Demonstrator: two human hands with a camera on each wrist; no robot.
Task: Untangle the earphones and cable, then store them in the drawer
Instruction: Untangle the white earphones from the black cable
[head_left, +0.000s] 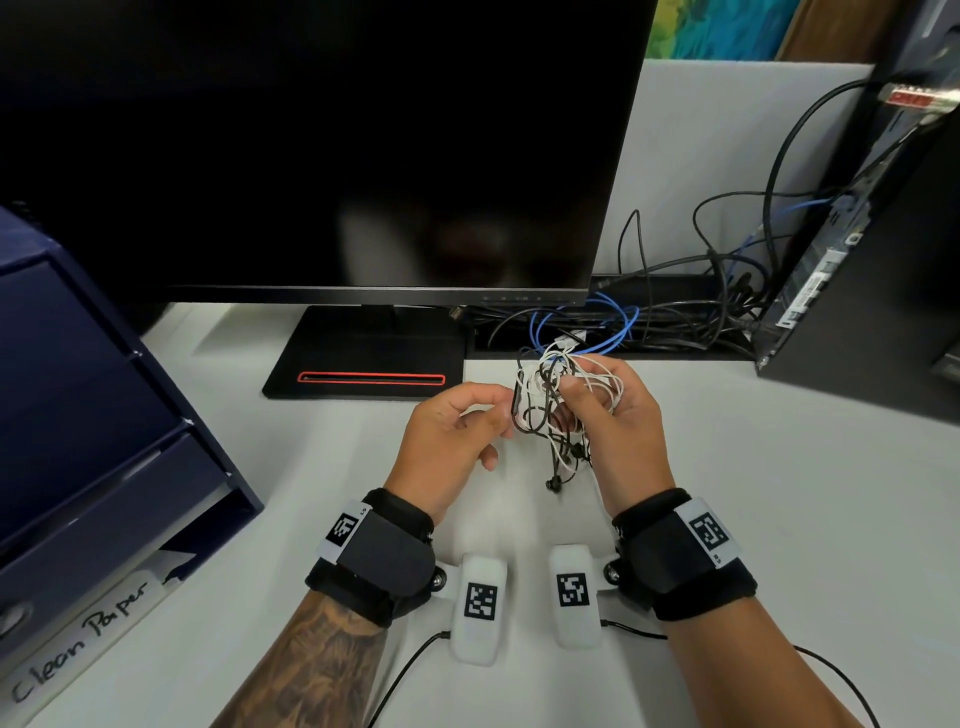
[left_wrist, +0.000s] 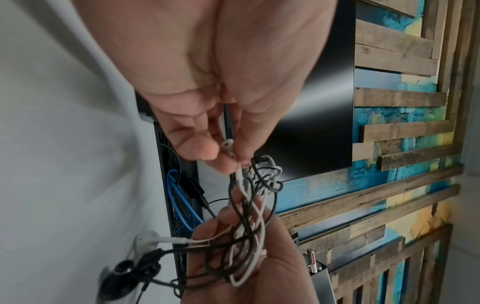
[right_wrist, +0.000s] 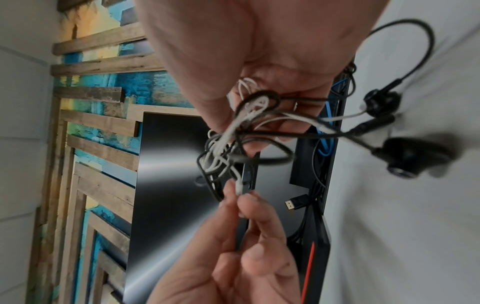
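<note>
Both hands are working mid-frame: my right hand (head_left: 618, 415) is gripping the tangle (head_left: 550, 400) with curled fingers. My left hand (head_left: 457, 431) is pinching a white earbud (left_wrist: 228, 145) at its edge.

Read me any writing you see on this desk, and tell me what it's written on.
"Clean Paper": handwritten on a white label at the foot of the blue drawer unit.
White stickers on the computer tower: print too small to read.
Wrist tags: square code patterns only, no words.
</note>
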